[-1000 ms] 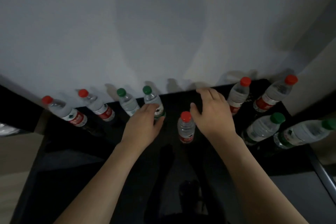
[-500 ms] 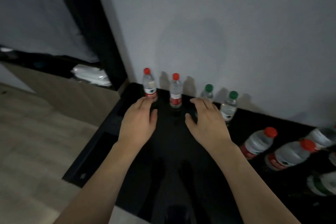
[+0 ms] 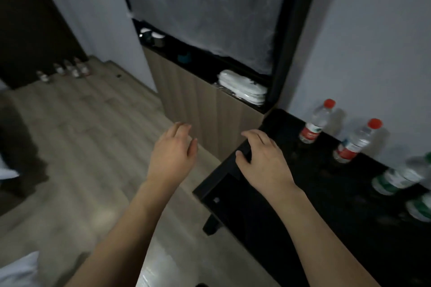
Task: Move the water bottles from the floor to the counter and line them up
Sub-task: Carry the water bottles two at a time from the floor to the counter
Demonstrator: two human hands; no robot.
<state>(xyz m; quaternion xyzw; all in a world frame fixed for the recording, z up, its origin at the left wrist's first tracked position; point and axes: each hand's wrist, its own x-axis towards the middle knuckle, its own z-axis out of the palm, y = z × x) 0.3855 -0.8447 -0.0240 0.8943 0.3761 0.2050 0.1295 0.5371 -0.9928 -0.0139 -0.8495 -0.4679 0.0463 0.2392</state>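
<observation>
both hands, left hand (image 3: 171, 155) and right hand (image 3: 263, 162), empty with fingers apart; floor bottles (image 3: 70, 70) look light, slick, best gripped mid-body.

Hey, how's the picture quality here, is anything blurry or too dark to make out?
Head view: dim overall. The black counter swallows detail. The two red-capped bottles read fairly sharp and throw soft shadows on the wall. The green-labelled bottles at the right edge are smeared by motion blur. The bottles on the floor far left are small and fuzzy. Both hands, left and right, are clear.
</observation>
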